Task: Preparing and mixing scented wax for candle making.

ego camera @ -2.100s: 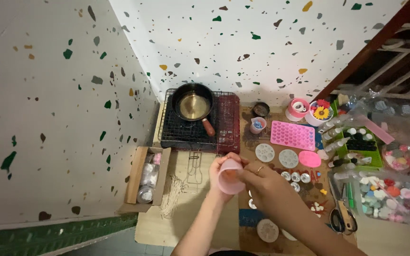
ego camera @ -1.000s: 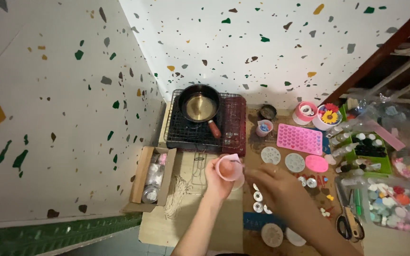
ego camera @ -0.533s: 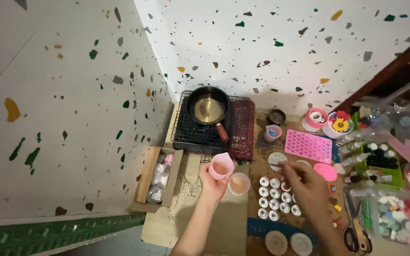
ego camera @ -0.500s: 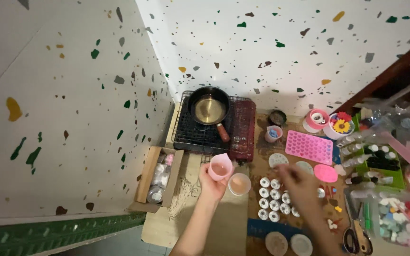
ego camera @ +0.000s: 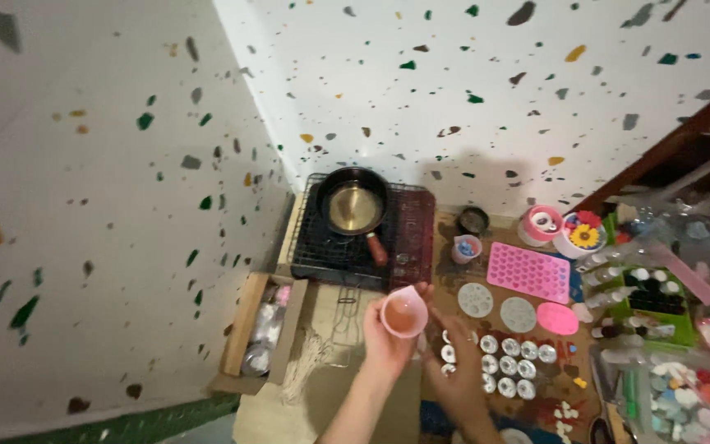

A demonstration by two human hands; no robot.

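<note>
My left hand (ego camera: pixel 386 347) holds a small pink cup (ego camera: pixel 404 313) upright above the wooden board, with pale liquid inside. My right hand (ego camera: pixel 456 374) is low beside it, its fingers over the left end of a group of small round metal cups (ego camera: pixel 513 366). That hand is blurred, so I cannot tell whether it grips anything. A black pan (ego camera: pixel 354 206) with a brown handle sits on a wire rack (ego camera: pixel 408 247) at the back, against the speckled wall.
Right of the rack lie a pink heart mould (ego camera: pixel 529 271), two round white moulds (ego camera: pixel 476 299), a pink oval mould (ego camera: pixel 557 318) and a small beaker (ego camera: pixel 466 248). A green tray of bottles (ego camera: pixel 647 298) and bagged coloured pieces (ego camera: pixel 684 395) fill the right. A cardboard box (ego camera: pixel 258 333) and wick bundle (ego camera: pixel 304 363) lie left.
My right hand has drawn back from the moulds to the near side, close to my left hand. The peach cup on the board is now hidden. The pink cup stays held.
</note>
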